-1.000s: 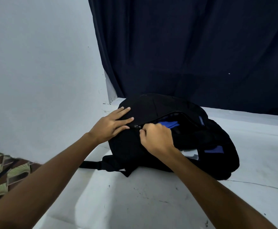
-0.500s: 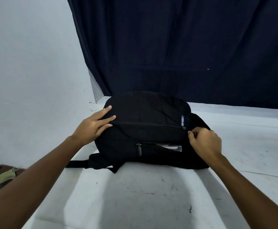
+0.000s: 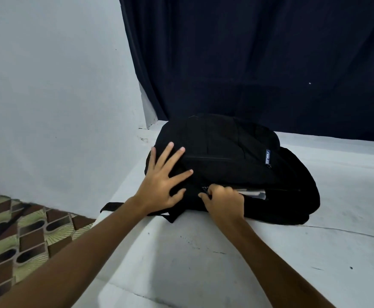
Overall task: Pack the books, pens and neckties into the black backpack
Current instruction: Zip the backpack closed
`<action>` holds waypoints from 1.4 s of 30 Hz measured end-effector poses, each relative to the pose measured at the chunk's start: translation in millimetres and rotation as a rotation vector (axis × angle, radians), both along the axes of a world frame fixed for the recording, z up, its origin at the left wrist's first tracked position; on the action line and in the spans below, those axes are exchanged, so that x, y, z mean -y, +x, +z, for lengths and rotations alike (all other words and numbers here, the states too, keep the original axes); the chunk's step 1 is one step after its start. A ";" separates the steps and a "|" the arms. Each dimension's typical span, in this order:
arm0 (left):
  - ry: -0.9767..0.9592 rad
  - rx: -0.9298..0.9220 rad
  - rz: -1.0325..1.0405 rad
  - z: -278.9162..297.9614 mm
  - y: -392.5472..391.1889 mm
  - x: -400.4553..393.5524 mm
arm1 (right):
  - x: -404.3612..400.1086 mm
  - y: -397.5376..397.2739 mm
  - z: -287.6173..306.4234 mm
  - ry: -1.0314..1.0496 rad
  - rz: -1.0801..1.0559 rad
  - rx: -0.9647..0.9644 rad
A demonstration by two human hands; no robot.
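The black backpack (image 3: 237, 165) lies flat on the white surface (image 3: 203, 263), its bulk spreading away from both hands toward the dark curtain (image 3: 248, 63).

The left hand (image 3: 161, 185) rests palm-down on the near-left end of the bag with its fingers (image 3: 172, 152) straight and fanned out; the fabric lies directly under them, and the closed upper zip line starts just beyond the fingertips and runs off to the right.

The right hand (image 3: 223, 201) sits just beside the left thumb, on the bag's near edge. Its fingers are curled tight and pinch the zipper pull (image 3: 204, 188) of the lower compartment, which shows as a small metal glint at the knuckles' left side. To the right of those curled fingers the lower zip gapes, and a pale edge (image 3: 252, 193) of something inside (book or paper, cannot tell which) pokes out of the slot. A small blue label (image 3: 267, 157) stands on the bag's top, well beyond the right hand. A black strap (image 3: 112, 206) trails from the bag below the left wrist, toward the patterned floor (image 3: 15, 241).
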State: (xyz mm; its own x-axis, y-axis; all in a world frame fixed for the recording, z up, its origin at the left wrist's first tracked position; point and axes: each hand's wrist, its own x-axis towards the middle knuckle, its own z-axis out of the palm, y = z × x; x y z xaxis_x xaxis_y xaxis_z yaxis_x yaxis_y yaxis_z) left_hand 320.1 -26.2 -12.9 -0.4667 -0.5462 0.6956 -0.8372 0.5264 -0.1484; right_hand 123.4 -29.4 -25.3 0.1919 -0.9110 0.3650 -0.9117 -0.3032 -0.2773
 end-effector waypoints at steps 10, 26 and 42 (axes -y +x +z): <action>0.020 -0.059 0.029 -17.2 -33.5 10.3 | -6.4 -24.5 -1.8 -0.140 0.125 0.194; -0.062 -0.076 -0.058 -9.7 -92.3 -7.3 | 17.2 -249.0 -24.4 -0.132 -0.160 0.120; 0.113 -0.054 0.245 -37.5 -235.7 -46.0 | -14.7 -236.5 -20.2 -0.190 0.375 0.122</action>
